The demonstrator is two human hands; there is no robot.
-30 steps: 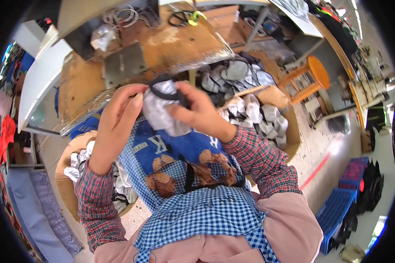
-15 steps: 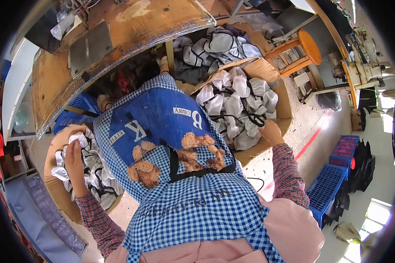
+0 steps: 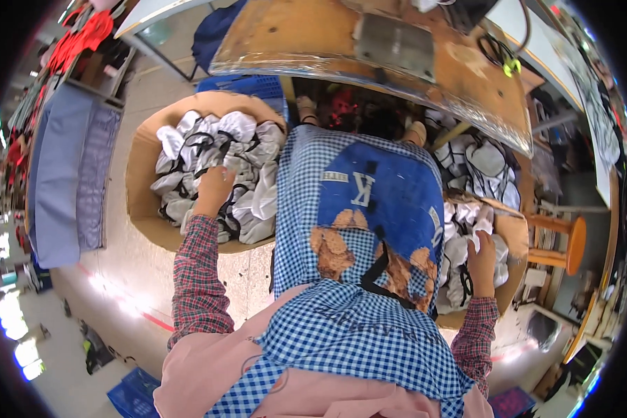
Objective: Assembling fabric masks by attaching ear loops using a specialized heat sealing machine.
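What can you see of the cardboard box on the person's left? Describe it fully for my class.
The cardboard box is plain brown and open-topped, its bare walls looking bowed and rounded in this fisheye view. It stands on the pale floor, close to the left side of the checked apron; whether they touch is unclear. A heap of white fabric pieces with black edging fills much of it. The left hand reaches in among them. Its underside is hidden.

L box [image 3: 141, 184] open on top, way down to cloths [image 3: 259, 198]; lap [image 3: 397, 184] btwn it & R box [image 3: 517, 240]; table [image 3: 306, 38] bars far ctr.
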